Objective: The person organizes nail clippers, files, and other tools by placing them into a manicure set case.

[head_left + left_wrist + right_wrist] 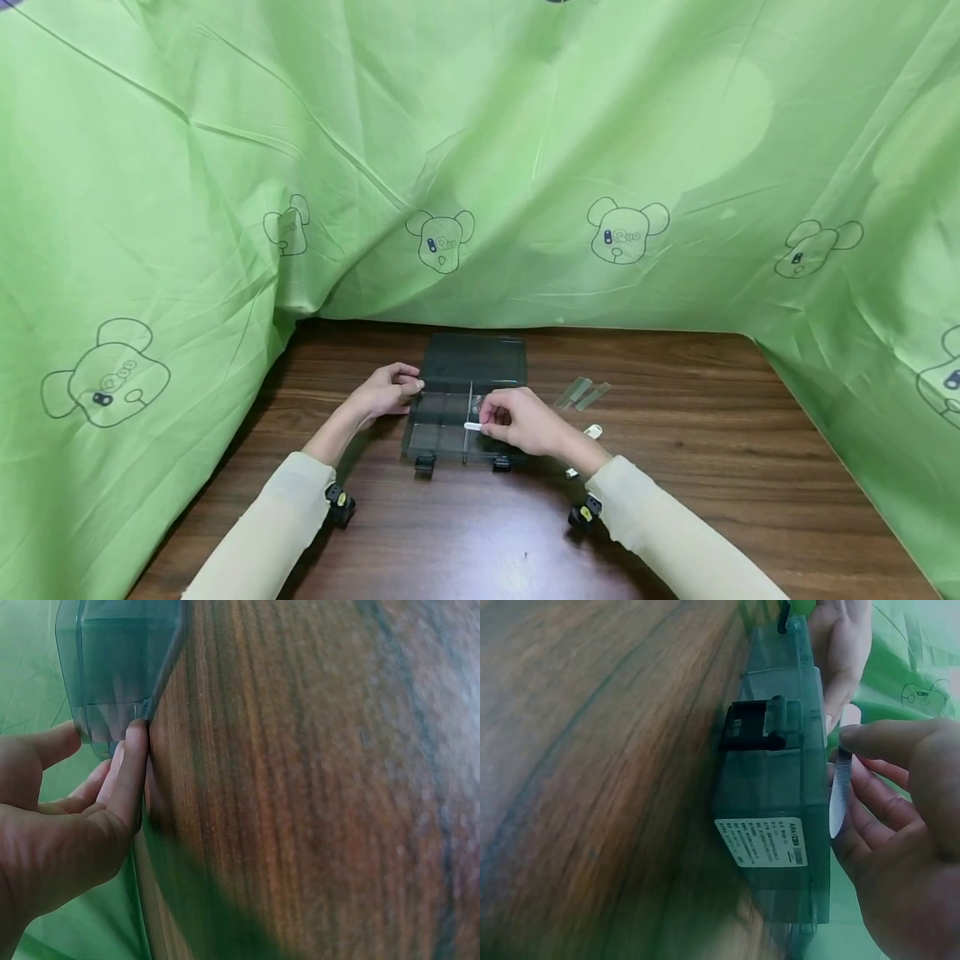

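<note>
One white-ended file (pixel 841 787) with grey ridged blade I see right hand (pixel 525 423) pinch; below its fingers, left hand (pixel 384 392) holds the box (pixel 769 787).

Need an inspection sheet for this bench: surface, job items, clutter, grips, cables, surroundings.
Surface: wood-grain table, glare towards the front.
Job items: translucent grey case, lid open, divider inside, two black latches on the near side; small tool with white end and ridged grey part, held near the divider.
Clutter: clear strips right of the case; pale pieces either side of the right forearm, one thing or two unclear.
Grips: left hand holds the case's left side; right hand pinches the tool.
Cables: nothing seen.
Surroundings: green curtain left, back and right.
</note>
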`<state>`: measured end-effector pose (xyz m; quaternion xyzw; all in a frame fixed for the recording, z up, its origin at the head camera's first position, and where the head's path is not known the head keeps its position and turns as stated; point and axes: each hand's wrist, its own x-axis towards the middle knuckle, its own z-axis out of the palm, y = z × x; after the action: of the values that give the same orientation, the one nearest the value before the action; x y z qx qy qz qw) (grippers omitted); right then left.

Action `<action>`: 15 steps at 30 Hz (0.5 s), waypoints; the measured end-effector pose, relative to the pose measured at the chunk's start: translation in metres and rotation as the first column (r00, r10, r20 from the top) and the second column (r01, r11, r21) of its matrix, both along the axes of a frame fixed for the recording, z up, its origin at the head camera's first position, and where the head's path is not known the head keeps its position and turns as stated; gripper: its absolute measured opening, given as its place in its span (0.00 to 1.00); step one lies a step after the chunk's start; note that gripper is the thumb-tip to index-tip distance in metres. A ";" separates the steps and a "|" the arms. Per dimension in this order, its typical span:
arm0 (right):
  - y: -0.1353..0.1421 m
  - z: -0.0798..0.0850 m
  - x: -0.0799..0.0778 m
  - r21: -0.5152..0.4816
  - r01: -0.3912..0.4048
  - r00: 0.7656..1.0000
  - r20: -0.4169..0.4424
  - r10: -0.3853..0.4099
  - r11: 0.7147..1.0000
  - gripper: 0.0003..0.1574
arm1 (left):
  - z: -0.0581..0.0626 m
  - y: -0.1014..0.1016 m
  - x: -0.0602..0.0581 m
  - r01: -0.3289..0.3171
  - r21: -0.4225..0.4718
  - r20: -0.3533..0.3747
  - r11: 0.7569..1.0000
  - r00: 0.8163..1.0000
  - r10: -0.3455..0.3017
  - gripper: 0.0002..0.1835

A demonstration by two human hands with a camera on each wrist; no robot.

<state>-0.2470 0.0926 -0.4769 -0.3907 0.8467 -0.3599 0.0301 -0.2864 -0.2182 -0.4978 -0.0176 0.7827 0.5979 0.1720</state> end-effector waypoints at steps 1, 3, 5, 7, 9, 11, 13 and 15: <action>0.001 0.000 0.001 0.008 0.000 1.000 -0.005 0.000 1.000 0.10 | 0.000 0.000 0.000 0.004 -0.002 -0.004 1.000 1.000 -0.004 0.25; 0.002 0.000 0.002 0.016 0.002 1.000 -0.009 -0.001 1.000 0.10 | 0.000 0.000 0.000 0.003 -0.004 -0.003 1.000 1.000 -0.003 0.25; 0.003 -0.001 0.003 0.013 0.001 1.000 -0.002 0.000 1.000 0.09 | -0.001 0.000 0.000 0.001 -0.006 -0.003 1.000 1.000 -0.001 0.26; 0.005 0.000 0.003 0.003 -0.005 1.000 0.009 0.005 1.000 0.07 | -0.001 -0.001 0.000 0.005 -0.008 -0.005 1.000 1.000 -0.005 0.26; 0.007 0.002 0.003 -0.011 -0.005 1.000 0.027 0.005 1.000 0.06 | -0.002 -0.002 0.000 0.003 -0.008 -0.002 1.000 1.000 -0.003 0.26; 0.012 0.004 0.002 -0.024 0.005 0.999 0.044 -0.004 1.000 0.04 | -0.003 -0.002 -0.001 0.007 -0.009 -0.005 1.000 1.000 -0.007 0.26; 0.018 0.008 0.000 -0.034 0.030 0.999 0.044 -0.029 0.999 0.04 | -0.003 -0.001 -0.001 0.008 -0.009 -0.007 1.000 1.000 -0.008 0.26; 0.028 0.012 -0.004 -0.039 0.058 0.998 0.040 -0.057 0.998 0.05 | -0.003 0.000 -0.001 0.006 -0.010 -0.006 1.000 1.000 -0.006 0.26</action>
<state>-0.2511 0.1205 -0.4649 -0.3597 0.8494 -0.3850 0.0285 -0.2875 -0.2187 -0.5004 -0.0142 0.7863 0.5935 0.1712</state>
